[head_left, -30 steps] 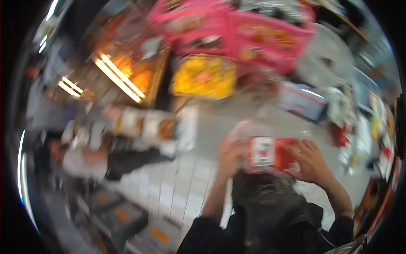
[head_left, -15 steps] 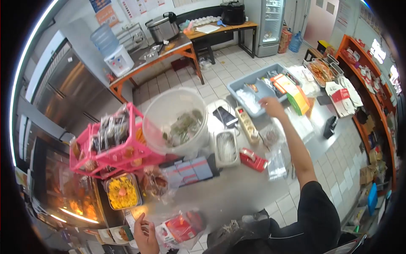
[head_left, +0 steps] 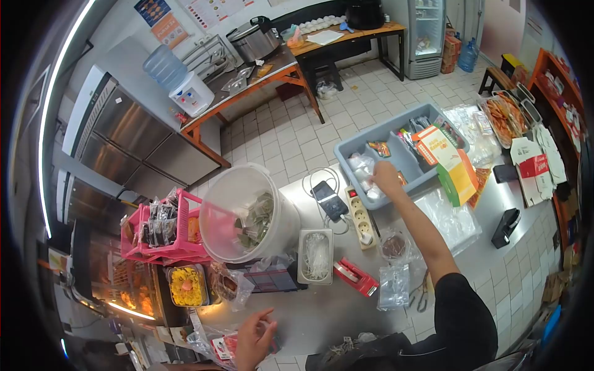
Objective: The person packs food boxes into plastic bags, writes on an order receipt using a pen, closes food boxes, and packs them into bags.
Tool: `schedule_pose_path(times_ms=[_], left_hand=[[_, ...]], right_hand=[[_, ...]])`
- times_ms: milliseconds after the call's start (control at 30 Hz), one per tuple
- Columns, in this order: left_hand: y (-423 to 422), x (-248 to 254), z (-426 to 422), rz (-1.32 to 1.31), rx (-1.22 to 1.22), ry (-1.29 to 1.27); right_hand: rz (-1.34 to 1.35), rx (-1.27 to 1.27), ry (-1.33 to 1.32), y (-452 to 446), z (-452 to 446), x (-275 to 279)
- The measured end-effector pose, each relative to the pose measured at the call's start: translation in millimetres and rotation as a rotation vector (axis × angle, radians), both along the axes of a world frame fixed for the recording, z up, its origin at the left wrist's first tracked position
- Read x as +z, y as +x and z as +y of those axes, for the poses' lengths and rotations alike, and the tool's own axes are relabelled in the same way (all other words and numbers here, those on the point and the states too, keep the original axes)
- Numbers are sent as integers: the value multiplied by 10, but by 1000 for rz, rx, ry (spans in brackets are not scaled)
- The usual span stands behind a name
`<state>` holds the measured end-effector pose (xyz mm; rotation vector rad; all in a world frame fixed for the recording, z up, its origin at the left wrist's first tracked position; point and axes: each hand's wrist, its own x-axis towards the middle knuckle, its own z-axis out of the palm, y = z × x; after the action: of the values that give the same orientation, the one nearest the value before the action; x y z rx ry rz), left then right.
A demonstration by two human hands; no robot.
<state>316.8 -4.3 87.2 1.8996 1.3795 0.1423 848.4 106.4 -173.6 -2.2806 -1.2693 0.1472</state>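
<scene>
My right hand [head_left: 388, 180] reaches into the left compartment of a grey-blue divided tray [head_left: 346, 143]. Its fingers are drawn together at white, clear-wrapped packets [head_left: 361, 166]; what lies between the fingertips is hidden. Low in the view, my left hand [head_left: 257, 339] is held with its fingers apart and nothing in it. Beside and partly behind it lies a red-and-white package in clear plastic [head_left: 223, 346]. An orange, yellow and green printed carton [head_left: 456, 167] rests across the tray's right side.
On the metal table stand a translucent bucket [head_left: 216, 216], a pink basket [head_left: 179, 247], a steel container of clear plastic pieces [head_left: 316, 256], a red stapler-like tool [head_left: 356, 276], a power strip [head_left: 360, 216], a phone [head_left: 330, 201] and scissors [head_left: 422, 297]. Yellow food fills a box [head_left: 187, 285].
My right hand has gone from the tray's edge down to the white packets. My left hand has moved right, in front of the red package. The view has shifted.
</scene>
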Motion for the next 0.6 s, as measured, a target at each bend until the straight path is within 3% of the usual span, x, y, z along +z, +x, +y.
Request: schedule_pose_path(times_ms=[100,333,433,533,600], left_hand=[[612,-165,233,-145,-162,79],[2288,-1133,1044,-218,-456,68],[3032,-1557,1361,-274,-632,389],[3637,-1848,1677,-157,-773,581],[3878,-1893,1690,-181,-721,654]], right_hand=[[272,69,39,100,-130,272],[36,70,-13,110,-117,-163],[27,80,-54,61,-51,-468],[142,129,-10,-9,-187,-87],[265,159,38,-11,-278,148]])
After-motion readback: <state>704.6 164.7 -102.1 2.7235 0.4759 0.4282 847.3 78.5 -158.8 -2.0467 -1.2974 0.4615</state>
